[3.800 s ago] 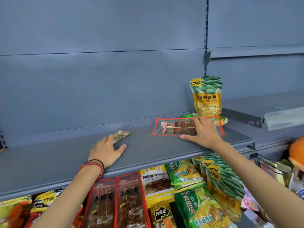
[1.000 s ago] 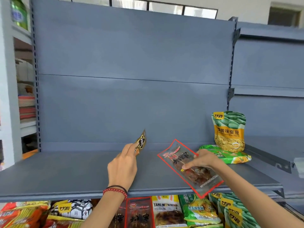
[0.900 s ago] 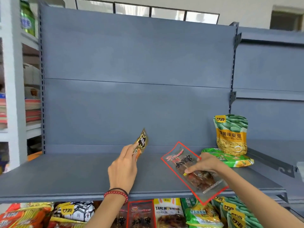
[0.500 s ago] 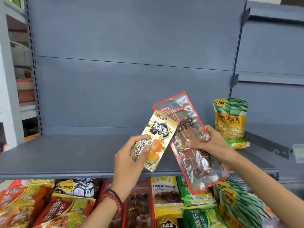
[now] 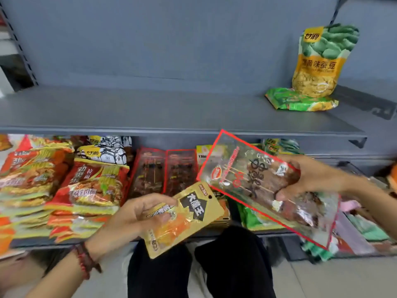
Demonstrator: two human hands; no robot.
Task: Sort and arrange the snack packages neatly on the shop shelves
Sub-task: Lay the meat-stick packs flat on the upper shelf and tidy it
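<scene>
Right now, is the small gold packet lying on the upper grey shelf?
No, the left hand holds the gold packet in the air, below the upper shelf.

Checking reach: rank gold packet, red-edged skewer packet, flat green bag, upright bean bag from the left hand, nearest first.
1. gold packet: in the left hand
2. red-edged skewer packet: in right hand
3. flat green bag: upper shelf, right
4. upright bean bag: behind it

Black trousers [image 5: 232,265] bottom centre, two legs side by side, over a pale floor [image 5: 335,278]. White racking [image 5: 5,48] at far left edge, contents blurred. Orange object [image 5: 392,179] cut off at right edge, can't tell what; red-and-black bead bracelet [image 5: 84,262] lower left.
</scene>
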